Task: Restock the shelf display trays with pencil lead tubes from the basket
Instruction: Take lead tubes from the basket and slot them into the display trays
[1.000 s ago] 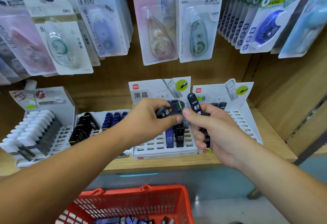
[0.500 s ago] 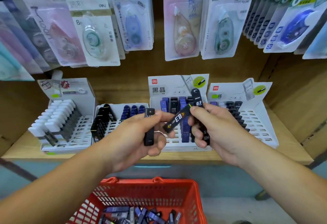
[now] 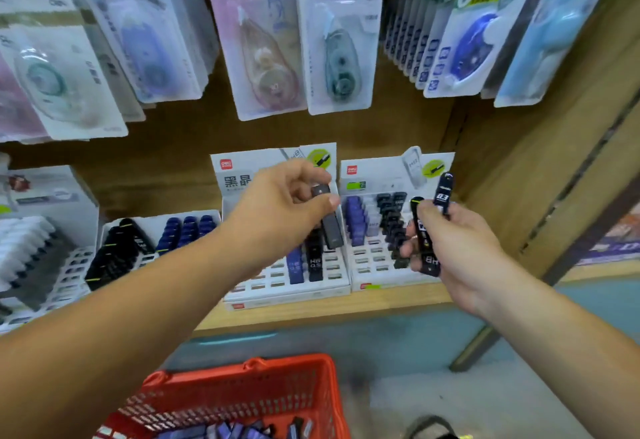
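Observation:
My left hand point(image 3: 280, 216) pinches one black lead tube point(image 3: 329, 220) over the middle white display tray point(image 3: 298, 291), near its right rear slots. That tray holds a few blue and black tubes. My right hand point(image 3: 453, 248) grips a bundle of black lead tubes point(image 3: 427, 230) in front of the right display tray point(image 3: 372, 267), which holds blue and black tubes at its back. The red basket point(image 3: 242, 393) sits low in view, with several loose tubes inside.
Two more trays stand on the wooden shelf point(image 3: 322, 312) to the left, one with black and blue tubes point(image 3: 138, 244), one with white items point(image 3: 31, 248). Carded correction tapes point(image 3: 332, 40) hang above. A wooden side panel point(image 3: 540, 175) closes the right.
My left hand has carried its single black tube up and right to the middle tray. My right hand has moved right with its bundle. The hands have parted.

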